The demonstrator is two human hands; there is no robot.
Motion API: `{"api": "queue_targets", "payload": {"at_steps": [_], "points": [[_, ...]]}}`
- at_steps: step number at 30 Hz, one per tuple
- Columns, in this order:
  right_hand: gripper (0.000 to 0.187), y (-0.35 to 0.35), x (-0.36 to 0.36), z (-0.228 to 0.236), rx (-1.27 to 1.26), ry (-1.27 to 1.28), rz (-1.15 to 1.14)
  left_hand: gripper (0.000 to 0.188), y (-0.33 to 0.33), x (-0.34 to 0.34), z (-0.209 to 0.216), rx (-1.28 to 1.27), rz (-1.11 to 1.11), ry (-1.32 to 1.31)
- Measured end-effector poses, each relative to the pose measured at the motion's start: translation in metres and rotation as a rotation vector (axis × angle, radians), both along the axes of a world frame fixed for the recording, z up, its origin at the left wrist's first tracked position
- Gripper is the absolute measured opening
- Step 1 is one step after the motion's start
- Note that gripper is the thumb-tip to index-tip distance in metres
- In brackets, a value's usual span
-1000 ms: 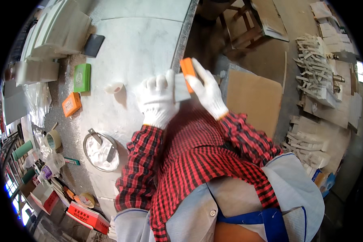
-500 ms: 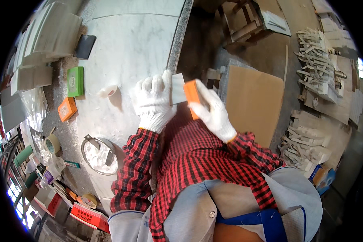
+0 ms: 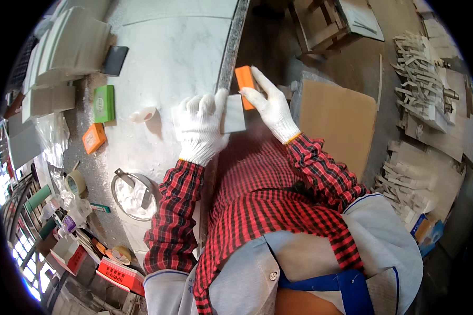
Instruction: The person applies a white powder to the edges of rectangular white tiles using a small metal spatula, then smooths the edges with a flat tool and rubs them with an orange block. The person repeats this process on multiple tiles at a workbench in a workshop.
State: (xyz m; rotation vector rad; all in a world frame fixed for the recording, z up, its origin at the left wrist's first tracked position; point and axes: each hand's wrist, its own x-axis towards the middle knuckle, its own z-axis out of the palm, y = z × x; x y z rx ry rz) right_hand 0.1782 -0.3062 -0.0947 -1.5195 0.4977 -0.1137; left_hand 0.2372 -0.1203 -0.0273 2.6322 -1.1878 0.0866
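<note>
My left hand [image 3: 201, 123], in a white knit glove, bears down on a thin white slab [image 3: 233, 116] with bent fingers and its thumb along the far side. The slab's right part juts past the table's edge; its middle is hidden under the glove. In my gloved right hand [image 3: 270, 107] is an orange sanding block [image 3: 245, 86], pinched between thumb and fingers. The block is at the slab's far right corner; whether it touches the edge I cannot tell.
On the white stone tabletop [image 3: 168, 58] are a tape roll [image 3: 143, 115], a green block [image 3: 104, 103], another orange block [image 3: 94, 138] and a round pot of white paste [image 3: 134, 197]. Stacked slabs [image 3: 73, 44] stand at far left. Right of me are cardboard [image 3: 336, 123] and a wooden stool [image 3: 320, 37].
My right hand has moved the orange sanding block away from me along the slab's right side. My left hand stays in place on the slab. The view has shifted slightly.
</note>
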Motion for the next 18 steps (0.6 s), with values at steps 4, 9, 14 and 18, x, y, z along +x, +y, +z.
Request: {"api": "queue_targets", "payload": {"at_steps": [4, 9, 14, 18], "points": [[0.07, -0.031, -0.033, 0.006, 0.257, 0.067, -0.023, 0.061, 0.007, 0.0, 0.006, -0.053, -0.099, 0.056], [0.063, -0.068, -0.042, 0.022, 0.122, 0.043, 0.357, 0.049, 0.004, -0.008, 0.016, -0.046, -0.253, -0.042], [0.061, -0.06, -0.037, 0.027, 0.02, -0.003, 0.607, 0.057, 0.007, -0.023, 0.022, 0.084, -0.036, -0.084], [0.064, -0.064, -0.041, 0.053, -0.317, -0.005, 0.76, 0.067, 0.012, -0.018, 0.019, 0.082, -0.041, -0.003]]}}
